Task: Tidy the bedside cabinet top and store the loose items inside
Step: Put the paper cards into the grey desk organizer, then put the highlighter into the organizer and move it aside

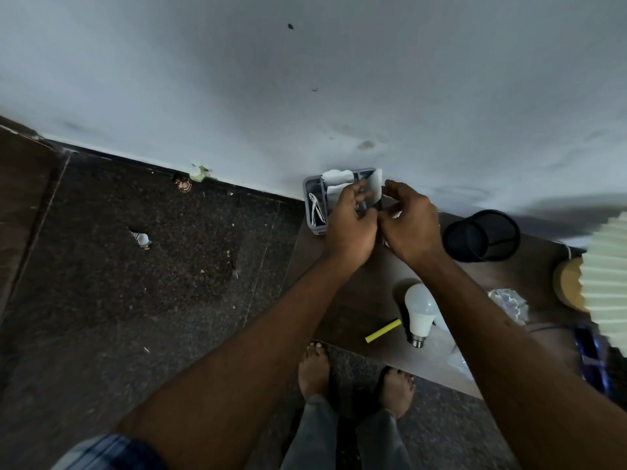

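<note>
Bottom centre: bare feet (314,371) on dark speckled stone floor. Both forearms ran up from the lower edge to mid-frame.

Cabinet top (369,276), brown wood grain, lay right of centre; its right part was cut off by the frame.
- yellow stick (383,330), flat-ended, lay just beside a matte white bulb (420,312), which lay on its side with the metal cap toward the lower edge
- crumpled clear plastic (509,303), partly hidden by the right forearm
- pleated pale shade (607,276) at the right edge
- black mesh cup (481,235), cylindrical, upright

Left hand (351,225) and right hand (412,225) met fingertip to fingertip, fingers curled, both pinching a small dark item (377,205); its identity was unreadable.

Behind them was a grey plastic tray (314,212) against the white wall (305,79), holding white tissue (336,176) and a coiled white cord (317,208).
</note>
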